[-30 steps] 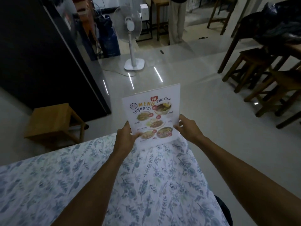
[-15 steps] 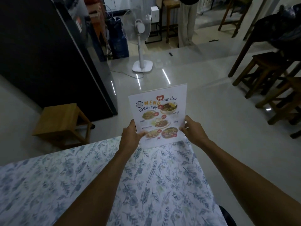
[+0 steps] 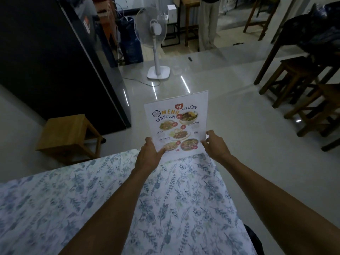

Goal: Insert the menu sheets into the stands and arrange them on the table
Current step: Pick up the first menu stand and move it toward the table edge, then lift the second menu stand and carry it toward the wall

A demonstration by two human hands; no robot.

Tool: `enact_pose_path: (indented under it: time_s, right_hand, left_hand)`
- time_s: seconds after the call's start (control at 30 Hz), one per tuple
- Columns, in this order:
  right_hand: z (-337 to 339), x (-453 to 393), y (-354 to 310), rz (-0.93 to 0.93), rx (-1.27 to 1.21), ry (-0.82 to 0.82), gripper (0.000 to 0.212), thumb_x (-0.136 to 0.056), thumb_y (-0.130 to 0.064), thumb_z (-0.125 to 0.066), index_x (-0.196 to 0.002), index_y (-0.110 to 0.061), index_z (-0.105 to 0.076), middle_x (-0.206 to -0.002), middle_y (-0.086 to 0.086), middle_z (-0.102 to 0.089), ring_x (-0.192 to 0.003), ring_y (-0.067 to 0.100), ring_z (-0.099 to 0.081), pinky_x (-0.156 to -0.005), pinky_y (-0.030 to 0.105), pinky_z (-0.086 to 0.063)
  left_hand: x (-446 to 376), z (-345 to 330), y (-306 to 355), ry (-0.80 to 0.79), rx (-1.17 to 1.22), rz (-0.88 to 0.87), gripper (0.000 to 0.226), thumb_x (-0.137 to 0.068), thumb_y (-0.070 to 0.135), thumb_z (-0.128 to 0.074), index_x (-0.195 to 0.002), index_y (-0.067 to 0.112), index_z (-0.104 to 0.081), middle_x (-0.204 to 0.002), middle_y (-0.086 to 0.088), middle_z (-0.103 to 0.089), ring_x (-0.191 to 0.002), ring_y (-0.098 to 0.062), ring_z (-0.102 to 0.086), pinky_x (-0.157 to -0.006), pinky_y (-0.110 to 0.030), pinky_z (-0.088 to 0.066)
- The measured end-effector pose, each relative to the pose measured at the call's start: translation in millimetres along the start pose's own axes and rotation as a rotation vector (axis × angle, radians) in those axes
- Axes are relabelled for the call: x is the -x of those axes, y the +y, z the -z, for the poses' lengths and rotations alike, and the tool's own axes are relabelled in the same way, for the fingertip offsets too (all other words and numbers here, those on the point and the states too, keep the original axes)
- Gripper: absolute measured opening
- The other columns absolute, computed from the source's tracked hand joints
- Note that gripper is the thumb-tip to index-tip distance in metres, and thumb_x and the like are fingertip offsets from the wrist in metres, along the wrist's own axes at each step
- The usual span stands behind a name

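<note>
A clear stand with a white menu sheet [image 3: 176, 122] inside it stands upright at the far corner of the table [image 3: 92, 199], which wears a white cloth with a blue leaf print. The sheet shows the word MENU and photos of dishes, facing me. My left hand [image 3: 150, 155] grips its lower left edge, thumb on the front. At the lower right edge my right hand [image 3: 214, 144] holds it with fingers curled around the side. The stand's base is hidden behind my hands and the sheet.
A low wooden stool [image 3: 68, 133] stands left of the table beside a black cabinet [image 3: 51, 61]. A white pedestal fan [image 3: 156, 52] stands on the glossy floor ahead. Dark wooden stools [image 3: 301, 78] and a table are at the right. A person's legs [image 3: 207, 24] show far back.
The menu stand stays held at the table's far corner by both hands. The view has shifted slightly, and my right hand's fingers have loosened a little on the edge.
</note>
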State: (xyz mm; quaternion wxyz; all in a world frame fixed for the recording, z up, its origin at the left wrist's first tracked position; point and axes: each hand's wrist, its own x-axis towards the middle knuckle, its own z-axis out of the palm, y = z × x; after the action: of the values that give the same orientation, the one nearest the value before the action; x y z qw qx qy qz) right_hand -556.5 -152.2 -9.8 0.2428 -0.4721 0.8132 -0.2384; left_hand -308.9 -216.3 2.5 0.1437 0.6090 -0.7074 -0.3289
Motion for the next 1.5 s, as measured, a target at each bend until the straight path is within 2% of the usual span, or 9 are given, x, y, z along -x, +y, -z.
enact_pose_path:
  time_s: [0.13, 0.27, 0.47, 0.8, 1.0, 1.27, 1.33, 1.4, 1.5]
  right_hand:
    - [1, 16, -2, -0.106, 0.057, -0.012, 0.052, -0.096, -0.036, -0.053, -0.132, 0.0, -0.04, -0.125, 0.026, -0.06, -0.11, 0.041, -0.06, -0.084, 0.043, -0.05]
    - [-6, 45, -14, -0.087, 0.122, -0.054, 0.05, -0.096, -0.039, -0.051, -0.128, -0.002, -0.045, -0.126, 0.023, -0.06, -0.111, 0.039, -0.06, -0.087, 0.043, -0.051]
    - [-28, 104, -51, 0.048, 0.235, -0.151, 0.047, -0.095, -0.043, -0.049, -0.126, -0.007, -0.048, -0.122, 0.016, -0.062, -0.111, 0.033, -0.06, -0.085, 0.04, -0.05]
    - [-59, 212, -138, 0.174, 0.265, -0.096, 0.044, -0.095, -0.043, -0.05, -0.123, -0.009, -0.049, -0.116, 0.014, -0.064, -0.105, 0.031, -0.061, -0.081, 0.04, -0.051]
    - [-98, 304, -186, 0.195, 0.267, -0.105, 0.044, -0.095, -0.041, -0.051, -0.125, -0.009, -0.05, -0.117, 0.015, -0.065, -0.106, 0.031, -0.061, -0.078, 0.037, -0.049]
    - [-175, 407, -259, 0.262, 0.243, -0.204, 0.043, -0.094, -0.042, -0.054, -0.125, -0.013, -0.051, -0.112, 0.011, -0.068, -0.104, 0.027, -0.061, -0.077, 0.035, -0.05]
    - [-189, 420, -273, 0.278, 0.252, -0.221, 0.043, -0.094, -0.042, -0.053, -0.125, -0.012, -0.051, -0.112, 0.012, -0.068, -0.103, 0.027, -0.062, -0.076, 0.035, -0.048]
    - [-201, 427, -286, 0.281, 0.256, -0.228, 0.044, -0.094, -0.043, -0.054, -0.126, -0.012, -0.049, -0.112, 0.013, -0.068, -0.103, 0.027, -0.062, -0.079, 0.037, -0.051]
    - [-214, 429, -302, 0.253, 0.206, -0.235, 0.055, -0.092, -0.04, -0.058, -0.134, -0.008, -0.042, -0.121, 0.015, -0.064, -0.109, 0.03, -0.061, -0.086, 0.041, -0.053]
  left_hand:
    - [19, 12, -3, 0.012, -0.052, 0.009, 0.077, -0.088, 0.059, -0.056, -0.143, 0.013, -0.026, -0.143, -0.014, -0.049, -0.123, -0.032, -0.054, -0.093, -0.044, -0.049]
    - [49, 27, -10, -0.003, -0.063, 0.009, 0.085, -0.091, 0.06, -0.05, -0.152, 0.015, -0.012, -0.15, -0.014, -0.044, -0.129, -0.033, -0.05, -0.098, -0.042, -0.044]
    - [105, 44, -32, -0.051, -0.155, 0.012, 0.087, -0.091, 0.065, -0.043, -0.153, 0.014, -0.011, -0.152, -0.014, -0.04, -0.131, -0.032, -0.048, -0.098, -0.042, -0.044]
    - [198, 117, -68, -0.001, -0.224, -0.048, 0.078, -0.092, 0.064, -0.042, -0.149, 0.015, -0.022, -0.15, -0.012, -0.04, -0.129, -0.031, -0.048, -0.096, -0.042, -0.043]
    - [290, 153, -137, -0.013, -0.229, -0.146, 0.075, -0.092, 0.065, -0.041, -0.148, 0.017, -0.026, -0.149, -0.008, -0.043, -0.128, -0.027, -0.05, -0.097, -0.041, -0.045]
    - [373, 230, -271, 0.022, -0.201, -0.115, 0.069, -0.092, 0.06, -0.047, -0.146, 0.019, -0.033, -0.145, -0.004, -0.049, -0.126, -0.021, -0.054, -0.1, -0.038, -0.046]
    - [383, 254, -298, 0.052, -0.174, -0.079, 0.065, -0.09, 0.065, -0.045, -0.141, 0.027, -0.04, -0.14, 0.001, -0.054, -0.12, -0.02, -0.057, -0.096, -0.038, -0.049]
    - [389, 276, -318, 0.088, -0.208, -0.032, 0.052, -0.086, 0.069, -0.042, -0.118, 0.031, -0.056, -0.123, 0.002, -0.065, -0.107, -0.021, -0.063, -0.086, -0.037, -0.052]
    - [392, 305, -343, 0.206, -0.371, 0.016, 0.042, -0.093, 0.056, -0.043, -0.091, 0.021, -0.066, -0.096, -0.001, -0.073, -0.082, -0.02, -0.068, -0.068, -0.03, -0.051]
